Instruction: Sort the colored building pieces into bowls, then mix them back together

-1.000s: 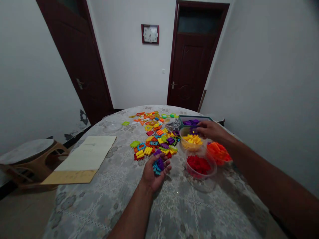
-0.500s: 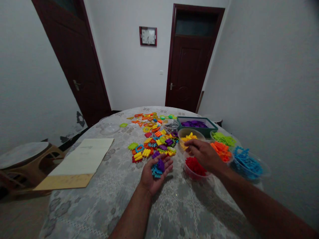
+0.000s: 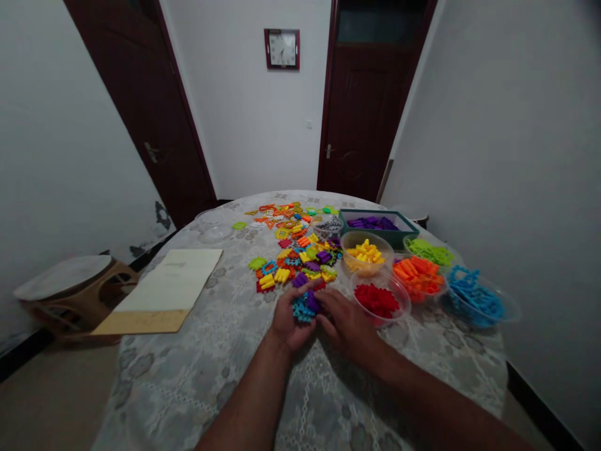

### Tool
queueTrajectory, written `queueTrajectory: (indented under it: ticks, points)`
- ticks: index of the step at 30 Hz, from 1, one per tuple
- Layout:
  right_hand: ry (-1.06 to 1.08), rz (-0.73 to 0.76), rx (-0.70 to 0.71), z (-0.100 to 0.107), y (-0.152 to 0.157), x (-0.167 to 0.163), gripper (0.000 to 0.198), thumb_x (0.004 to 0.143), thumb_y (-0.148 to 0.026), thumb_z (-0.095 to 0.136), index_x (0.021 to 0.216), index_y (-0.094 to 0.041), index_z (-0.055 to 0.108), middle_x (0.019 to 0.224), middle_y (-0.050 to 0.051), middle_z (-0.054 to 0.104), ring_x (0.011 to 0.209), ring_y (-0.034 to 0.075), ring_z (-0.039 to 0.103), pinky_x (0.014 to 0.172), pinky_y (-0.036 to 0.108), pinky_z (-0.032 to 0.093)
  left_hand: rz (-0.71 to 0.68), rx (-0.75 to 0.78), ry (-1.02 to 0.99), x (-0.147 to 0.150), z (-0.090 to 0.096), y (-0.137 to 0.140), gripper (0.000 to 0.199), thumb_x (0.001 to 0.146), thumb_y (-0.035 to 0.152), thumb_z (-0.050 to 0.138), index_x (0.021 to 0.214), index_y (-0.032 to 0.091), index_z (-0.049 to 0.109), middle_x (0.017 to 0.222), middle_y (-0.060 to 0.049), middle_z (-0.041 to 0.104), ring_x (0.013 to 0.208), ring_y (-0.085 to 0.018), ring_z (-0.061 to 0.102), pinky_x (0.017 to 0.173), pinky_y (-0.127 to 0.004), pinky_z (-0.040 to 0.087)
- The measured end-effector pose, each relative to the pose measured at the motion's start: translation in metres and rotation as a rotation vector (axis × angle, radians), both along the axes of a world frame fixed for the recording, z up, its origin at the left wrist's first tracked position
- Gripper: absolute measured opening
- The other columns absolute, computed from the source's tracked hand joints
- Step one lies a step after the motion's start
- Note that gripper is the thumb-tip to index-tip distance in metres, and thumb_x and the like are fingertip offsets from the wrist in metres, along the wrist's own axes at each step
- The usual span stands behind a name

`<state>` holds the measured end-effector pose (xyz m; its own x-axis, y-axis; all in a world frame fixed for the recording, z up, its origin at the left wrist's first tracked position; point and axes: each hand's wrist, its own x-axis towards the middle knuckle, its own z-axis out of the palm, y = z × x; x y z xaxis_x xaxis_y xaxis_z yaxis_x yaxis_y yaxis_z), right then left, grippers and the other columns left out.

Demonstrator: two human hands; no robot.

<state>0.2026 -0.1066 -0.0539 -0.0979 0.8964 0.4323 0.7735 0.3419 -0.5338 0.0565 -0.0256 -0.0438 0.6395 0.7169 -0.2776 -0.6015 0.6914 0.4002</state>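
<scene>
My left hand (image 3: 284,322), palm up, cups several blue plastic building pieces (image 3: 301,311). Among them is a purple building piece (image 3: 312,301). My right hand (image 3: 350,326) meets it from the right, its thumb and fingers closed at the purple piece. Parts of the pieces are hidden by the fingers. Just beyond both hands spreads a pile of mixed building pieces (image 3: 293,263) in yellow, orange, green, purple and blue.
Right of my hands stand clear tubs of red pieces (image 3: 375,300), yellow pieces (image 3: 365,252), orange pieces (image 3: 417,275), blue pieces (image 3: 476,300) and green pieces (image 3: 429,250). Behind them is a dark green box (image 3: 399,235) with purple pieces. A paper folder (image 3: 173,275) lies at left.
My right hand has moved left from the yellow tub to the pieces in my left palm. My left hand's fingers have curled in more. The view has shifted slightly.
</scene>
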Motion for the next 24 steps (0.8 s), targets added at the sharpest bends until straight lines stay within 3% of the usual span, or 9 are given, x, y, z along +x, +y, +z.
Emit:
queueTrajectory:
  ticks: [8,14,20,24]
  points:
    - [0.076,-0.051,0.064,-0.006,-0.001,0.003,0.028,0.103,-0.020,0.053,0.129,-0.020,0.066,0.124,0.012,0.072,0.115,0.025,0.069,0.104,0.044,0.056,-0.058,0.003,0.007,0.000,-0.002,0.000,0.050,0.084,0.022,0.060,0.130,0.004,0.069,0.094,-0.015,0.077,0.076,-0.022,0.073,0.064,-0.029,0.060]
    - [0.113,-0.129,0.104,0.000,-0.004,0.000,0.028,0.104,-0.020,0.050,0.124,-0.020,0.069,0.117,0.010,0.076,0.107,0.024,0.072,0.098,0.040,0.058,-0.070,0.005,0.014,0.000,0.001,-0.001,0.044,0.085,0.018,0.060,0.125,0.002,0.070,0.101,-0.018,0.077,0.083,-0.022,0.075,0.074,-0.032,0.063]
    - [0.134,-0.095,0.059,0.031,-0.019,-0.002,0.026,0.102,-0.022,0.053,0.118,-0.022,0.073,0.113,0.007,0.078,0.101,0.021,0.074,0.092,0.035,0.057,-0.067,0.037,0.031,0.000,0.000,-0.001,0.041,0.088,0.019,0.060,0.123,0.002,0.070,0.103,-0.019,0.078,0.077,-0.021,0.075,0.069,-0.030,0.062]
    - [0.064,-0.128,-0.089,0.068,-0.016,0.032,0.026,0.100,-0.029,0.056,0.114,-0.023,0.077,0.100,0.004,0.080,0.085,0.019,0.074,0.081,0.031,0.056,-0.077,0.018,0.009,0.002,-0.004,0.001,0.036,0.095,0.029,0.059,0.120,0.005,0.070,0.109,-0.022,0.076,0.091,-0.028,0.078,0.078,-0.039,0.064]
